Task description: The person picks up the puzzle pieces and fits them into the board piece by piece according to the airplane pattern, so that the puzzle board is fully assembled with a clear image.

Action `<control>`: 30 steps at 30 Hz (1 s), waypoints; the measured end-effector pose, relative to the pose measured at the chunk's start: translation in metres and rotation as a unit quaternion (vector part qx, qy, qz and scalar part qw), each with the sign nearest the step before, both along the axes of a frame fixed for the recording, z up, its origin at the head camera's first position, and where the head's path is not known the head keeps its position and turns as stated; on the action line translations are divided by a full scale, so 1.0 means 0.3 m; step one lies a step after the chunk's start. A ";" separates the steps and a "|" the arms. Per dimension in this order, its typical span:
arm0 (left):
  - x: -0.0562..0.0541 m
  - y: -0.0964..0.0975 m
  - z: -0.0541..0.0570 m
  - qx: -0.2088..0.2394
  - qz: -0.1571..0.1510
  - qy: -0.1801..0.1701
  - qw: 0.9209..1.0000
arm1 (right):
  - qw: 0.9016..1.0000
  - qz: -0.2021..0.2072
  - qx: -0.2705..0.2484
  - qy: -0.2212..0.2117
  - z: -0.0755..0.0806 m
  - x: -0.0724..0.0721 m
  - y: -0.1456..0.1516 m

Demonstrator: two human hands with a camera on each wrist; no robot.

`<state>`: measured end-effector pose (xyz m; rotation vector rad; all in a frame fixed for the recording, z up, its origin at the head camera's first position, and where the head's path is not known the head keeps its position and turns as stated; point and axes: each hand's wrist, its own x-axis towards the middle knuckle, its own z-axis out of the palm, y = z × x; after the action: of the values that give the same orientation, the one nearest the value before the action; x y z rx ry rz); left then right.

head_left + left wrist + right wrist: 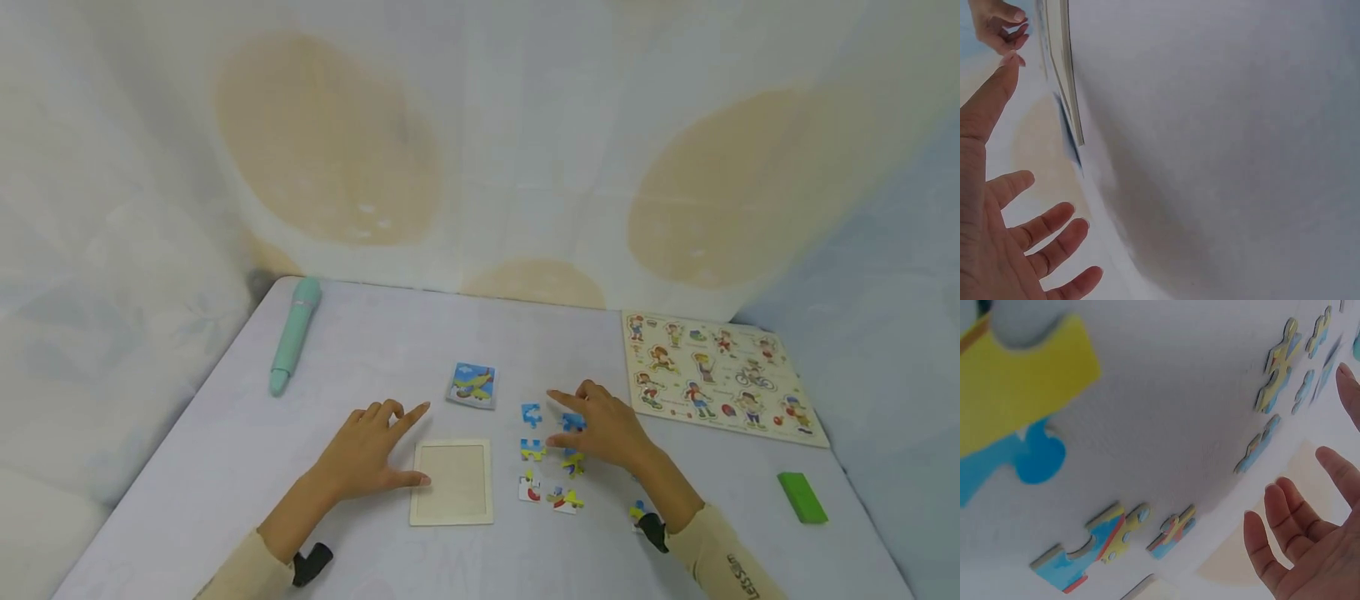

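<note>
My left hand [367,454] is spread at the left side of a small square wooden puzzle tray [452,518], its thumb over the tray's edge. Nothing is in its grasp. Bare wood shows inside the tray's raised rim. To the right, my right hand [603,425] hovers among loose jigsaw pieces [531,450], index finger and thumb apart and holding nothing. It partly hides some pieces in the head view. More jigsaw pieces [1079,556] lie under the right wrist. A small picture card [472,385] with a yellow airplane lies behind the tray.
A mint-green toy microphone [294,337] lies at the back left. The back right holds a wooden board with printed children [720,379]. Near the right edge is a green block [802,497]. Patterned cloth hangs behind the white table.
</note>
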<state>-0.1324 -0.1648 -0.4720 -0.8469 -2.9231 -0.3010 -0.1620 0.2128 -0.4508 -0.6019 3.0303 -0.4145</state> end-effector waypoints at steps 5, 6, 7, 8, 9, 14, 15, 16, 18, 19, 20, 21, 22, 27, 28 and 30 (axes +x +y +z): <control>0.017 -0.008 -0.021 -0.005 -0.016 -0.018 1.000 | 1.000 -0.006 -0.005 -0.009 -0.002 0.005 -0.008; 0.020 -0.009 -0.024 -0.006 -0.019 -0.019 1.000 | 1.000 -0.007 -0.004 -0.010 -0.003 0.007 -0.009; 0.022 -0.009 -0.027 -0.006 -0.021 -0.022 1.000 | 1.000 -0.007 -0.005 -0.010 -0.004 0.008 -0.010; 0.025 -0.010 -0.029 -0.006 -0.023 -0.026 0.999 | 1.000 -0.007 -0.003 -0.009 -0.005 0.009 -0.011; 0.027 -0.010 -0.030 -0.006 -0.026 -0.031 0.999 | 1.000 -0.008 -0.002 -0.008 -0.006 0.010 -0.012; 0.039 -0.012 -0.031 0.001 -0.035 -0.049 0.998 | 1.000 -0.007 -0.004 -0.008 -0.009 0.014 -0.018; 0.042 -0.012 -0.032 0.002 -0.036 -0.049 0.998 | 1.000 -0.008 -0.005 -0.009 -0.009 0.015 -0.019; 0.044 -0.012 -0.032 0.003 -0.036 -0.050 0.998 | 1.000 -0.007 -0.007 -0.011 -0.010 0.016 -0.020; 0.047 -0.013 -0.032 0.004 -0.037 -0.050 0.998 | 1.000 -0.007 -0.006 -0.011 -0.012 0.018 -0.022; 0.048 -0.014 -0.033 0.004 -0.037 -0.051 0.998 | 1.000 -0.007 -0.005 -0.011 -0.013 0.018 -0.023; 0.049 -0.015 -0.034 0.002 -0.037 -0.052 0.998 | 1.000 -0.007 -0.004 -0.011 -0.015 0.018 -0.023; 0.050 -0.015 -0.035 0.000 -0.037 -0.050 0.998 | 1.000 -0.008 -0.003 -0.011 -0.017 0.018 -0.024; 0.051 -0.016 -0.035 -0.003 -0.038 -0.049 0.998 | 1.000 -0.008 -0.002 -0.011 -0.019 0.018 -0.024; 0.053 -0.020 -0.041 -0.012 -0.042 -0.043 0.998 | 1.000 -0.016 -0.002 -0.018 -0.027 0.017 -0.031; 0.053 -0.021 -0.041 -0.012 -0.043 -0.044 0.998 | 1.000 -0.017 -0.003 -0.019 -0.029 0.016 -0.032; 0.053 -0.022 -0.045 -0.010 -0.044 -0.044 0.998 | 1.000 -0.017 -0.003 -0.018 -0.032 0.017 -0.036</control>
<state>-0.1164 -0.1714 -0.4855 -0.9927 -2.9790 -0.3234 -0.1570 0.2021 -0.4605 -0.5387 3.0105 -0.4319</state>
